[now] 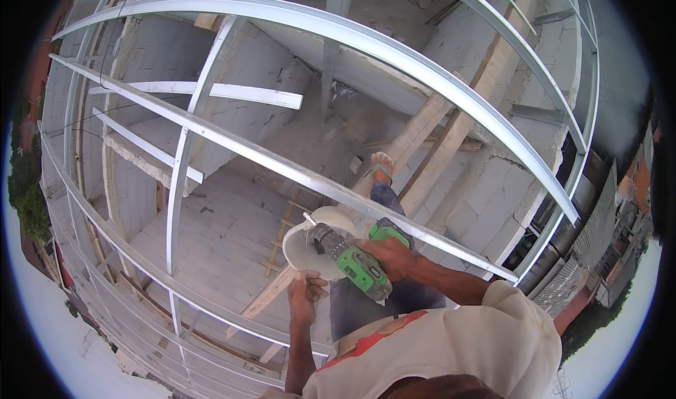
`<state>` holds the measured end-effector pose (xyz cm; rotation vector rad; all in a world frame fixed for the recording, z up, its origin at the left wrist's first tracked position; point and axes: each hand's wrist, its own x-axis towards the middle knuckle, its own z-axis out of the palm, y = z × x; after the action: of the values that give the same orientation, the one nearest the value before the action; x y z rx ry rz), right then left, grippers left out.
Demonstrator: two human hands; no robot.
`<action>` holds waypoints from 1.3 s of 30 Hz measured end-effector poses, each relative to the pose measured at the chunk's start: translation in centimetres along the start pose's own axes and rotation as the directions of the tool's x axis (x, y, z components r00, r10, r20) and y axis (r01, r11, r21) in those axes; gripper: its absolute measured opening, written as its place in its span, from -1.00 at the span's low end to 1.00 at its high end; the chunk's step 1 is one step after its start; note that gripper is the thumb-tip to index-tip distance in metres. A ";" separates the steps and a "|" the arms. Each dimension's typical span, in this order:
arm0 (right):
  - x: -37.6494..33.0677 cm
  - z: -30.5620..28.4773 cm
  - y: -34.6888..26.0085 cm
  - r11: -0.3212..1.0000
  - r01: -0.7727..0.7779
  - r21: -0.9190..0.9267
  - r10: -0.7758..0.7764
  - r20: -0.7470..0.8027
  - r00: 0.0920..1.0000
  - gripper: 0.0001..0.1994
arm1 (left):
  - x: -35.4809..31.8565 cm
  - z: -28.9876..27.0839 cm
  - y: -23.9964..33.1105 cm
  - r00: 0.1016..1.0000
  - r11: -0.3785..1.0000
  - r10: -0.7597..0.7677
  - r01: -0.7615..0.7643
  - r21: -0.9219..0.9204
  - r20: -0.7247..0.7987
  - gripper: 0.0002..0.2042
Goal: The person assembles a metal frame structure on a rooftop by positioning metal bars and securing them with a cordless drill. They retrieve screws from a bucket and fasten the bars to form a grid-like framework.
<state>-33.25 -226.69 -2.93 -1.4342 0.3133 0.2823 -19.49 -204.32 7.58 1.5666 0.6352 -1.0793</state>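
Note:
My right hand (391, 257) is wrapped round the handle of a green and black cordless drill (362, 269). The drill's chuck and silver tip point up and left over a white bucket (294, 243), which is partly hidden behind it. Close to the bucket's near rim is my left hand (307, 295), its fingers bent and pinched together. Whether they grip the rim or a small piece, I cannot tell. Just beyond the bucket and drill, a light metal bar (282, 161) runs diagonally across.
Curved metal beams (310, 20) cross overhead and around me. My sandalled foot (382, 165) rests on a wooden plank (422, 128). Grey block walls (246, 82) drop to a lower floor, where a wooden ladder (283, 233) leans. Corrugated roofing (590, 241) lies at the right.

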 end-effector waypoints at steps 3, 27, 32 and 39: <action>0.3 -6.4 1.8 0.990 -0.104 -0.094 0.087 -0.172 0.981 -0.38 | 1.3 -2.0 -2.1 0.994 0.980 0.100 -0.092 0.176 -0.034 -0.59; -9.7 -18.7 10.8 0.778 -0.480 -0.406 0.242 -0.511 0.825 -0.35 | 32.8 7.1 0.4 0.943 0.974 0.214 -0.226 -0.021 -0.255 -0.27; -9.3 -19.4 10.8 0.755 -0.524 -0.394 0.278 -0.532 0.800 -0.34 | 34.2 9.2 1.3 0.860 0.997 0.061 -0.080 -0.017 -0.507 -0.59; -11.9 -16.6 8.2 0.704 -0.632 -0.323 0.367 -0.597 0.714 -0.32 | 35.2 7.2 0.4 0.885 0.988 0.143 -0.157 0.005 -0.442 -0.62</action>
<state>-48.08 -242.26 -7.83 -1.9250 1.1643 0.4855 -5.71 -216.06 -23.41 1.8184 0.8132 -0.5921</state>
